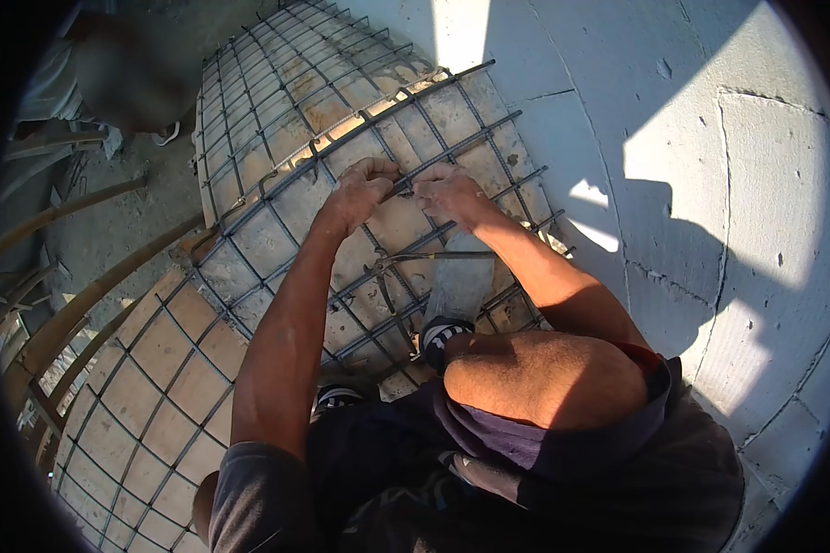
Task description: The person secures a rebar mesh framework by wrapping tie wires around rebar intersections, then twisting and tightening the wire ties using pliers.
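Note:
My left hand point(364, 191) is closed at a crossing of the rebar grid point(355, 300), with thumb and fingertips pinched together. Facing it, my right hand point(447, 194) is also closed, its fingertips bent down to the same bar. Whatever the fingers pinch is too small to make out. Below the hands, a dark metal tool with two long arms, resembling pincers point(385, 264), rests on the bars. Wooden formwork boards point(350, 253) lie under the grid.
A grey slab point(459, 281) sits by my striped shoe point(444, 334). White block wall point(673, 184) rises on the right. More rebar mesh point(157, 405) slopes down at lower left. Curved wooden pieces point(111, 276) stand on the left, and another person point(129, 74) is at upper left.

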Demonstrator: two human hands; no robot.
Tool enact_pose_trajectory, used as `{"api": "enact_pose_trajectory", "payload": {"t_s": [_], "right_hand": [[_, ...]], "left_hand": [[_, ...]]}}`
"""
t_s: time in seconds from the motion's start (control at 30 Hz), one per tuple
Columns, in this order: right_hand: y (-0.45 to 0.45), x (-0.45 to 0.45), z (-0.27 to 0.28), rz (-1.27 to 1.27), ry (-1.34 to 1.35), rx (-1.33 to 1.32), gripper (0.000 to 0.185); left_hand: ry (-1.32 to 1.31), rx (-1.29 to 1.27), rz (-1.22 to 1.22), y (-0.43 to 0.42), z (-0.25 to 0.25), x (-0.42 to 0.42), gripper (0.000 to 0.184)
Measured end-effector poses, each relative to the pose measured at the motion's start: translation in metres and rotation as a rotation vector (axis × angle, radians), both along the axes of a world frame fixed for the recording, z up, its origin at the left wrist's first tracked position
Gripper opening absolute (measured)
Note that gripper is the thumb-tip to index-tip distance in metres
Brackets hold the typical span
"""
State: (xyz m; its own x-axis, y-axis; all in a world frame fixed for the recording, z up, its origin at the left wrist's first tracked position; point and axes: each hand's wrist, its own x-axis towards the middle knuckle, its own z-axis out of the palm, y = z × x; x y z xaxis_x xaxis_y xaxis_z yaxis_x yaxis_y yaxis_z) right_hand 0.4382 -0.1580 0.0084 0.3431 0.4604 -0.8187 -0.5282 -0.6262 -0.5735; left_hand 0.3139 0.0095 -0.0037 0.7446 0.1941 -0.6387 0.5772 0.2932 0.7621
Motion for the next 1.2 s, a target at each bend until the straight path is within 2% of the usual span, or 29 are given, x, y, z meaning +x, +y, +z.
{"api": "enact_pose_trajectory", "payload": {"t_s": [0.1, 0.17, 0.23, 0.3, 0.47, 0.57, 0.77, 0.87, 0.97, 1.07, 1.2], "right_hand": [[-0.002, 0.003, -0.002, 0.011, 0.007, 0.013, 0.024], [-0.003, 0.004, -0.002, 0.002, 0.004, 0.046, 0.023], [-0.005, 0.005, -0.001, -0.021, 0.032, 0.072, 0.023], [-0.002, 0.005, 0.002, -0.028, 0.046, 0.006, 0.023], [0.008, 0.01, 0.014, -0.003, 0.077, -0.163, 0.018], [0.01, 0.015, 0.014, -0.028, 0.113, -0.184, 0.014], [0.004, 0.017, 0.004, -0.1, 0.156, -0.162, 0.01], [-0.001, 0.012, 0.005, -0.133, 0.163, -0.144, 0.009], [-0.007, 0.007, -0.004, -0.219, 0.259, -0.091, 0.006], [-0.004, 0.007, -0.006, -0.285, 0.33, -0.073, 0.006], [0.0, 0.004, -0.009, -0.378, 0.382, -0.051, 0.007]], "left_hand": [[0.019, 0.316, -0.171, -0.004, 0.016, 0.003, 0.037], [-0.027, 0.372, -0.171, -0.014, 0.005, 0.003, 0.034], [-0.081, 0.462, -0.13, -0.012, 0.002, 0.003, 0.031], [-0.141, 0.61, -0.092, -0.019, 0.009, 0.002, 0.027], [-0.148, 0.777, 0.067, -0.039, -0.012, 0.0, 0.021], [-0.049, 0.803, -0.004, -0.042, -0.014, 0.001, 0.019], [-0.094, 0.814, 0.225, -0.049, -0.025, 0.003, 0.016], [-0.176, 0.793, 0.223, -0.055, -0.025, 0.002, 0.018], [-0.267, 0.984, 0.133, -0.052, -0.017, 0.003, 0.017], [-0.242, 0.989, 0.001, -0.048, -0.009, 0.01, 0.015], [-0.207, 0.884, 0.001, -0.042, -0.004, 0.012, 0.014]]}}
